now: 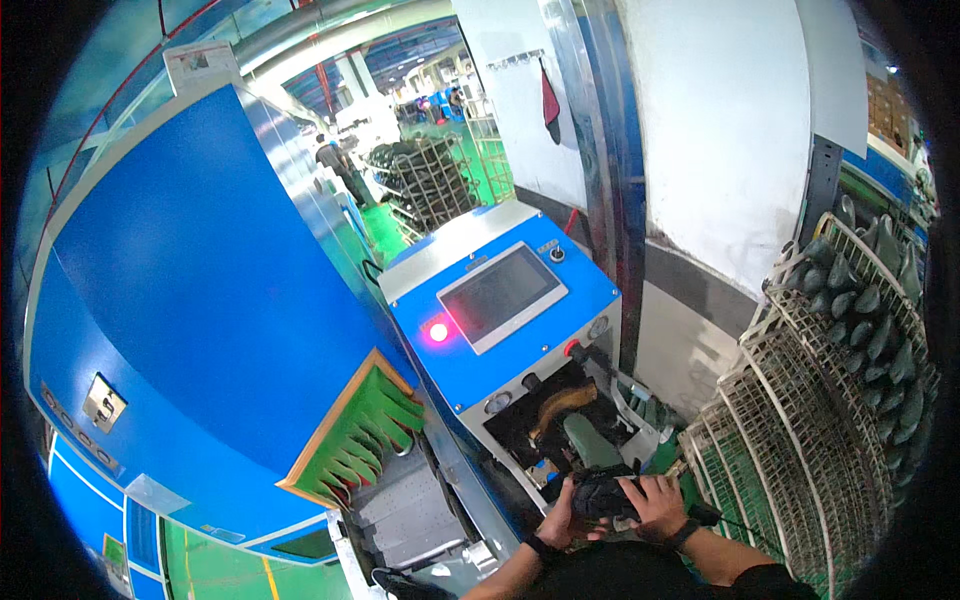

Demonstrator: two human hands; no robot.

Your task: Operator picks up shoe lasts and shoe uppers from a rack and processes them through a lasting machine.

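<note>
Both my hands hold a black shoe upper (606,493), low in the view before the blue machine. My left hand (566,522) is closed on its left side, thumb up. My right hand (654,507) lies over its right side with bent fingers pressing on it. Just beyond the upper, a grey-green foot-shaped form (590,440) stands in the machine's dark opening, below a curved brown pad (562,408). Whether the upper touches the form I cannot tell.
The machine's blue panel (590,290) carries a dark screen (502,296) and a lit red lamp (438,332). At right a wire rack (770,420) holds several dark shoe lasts (865,320). To the left, a conveyor (410,505) passes under green strip curtains (365,435).
</note>
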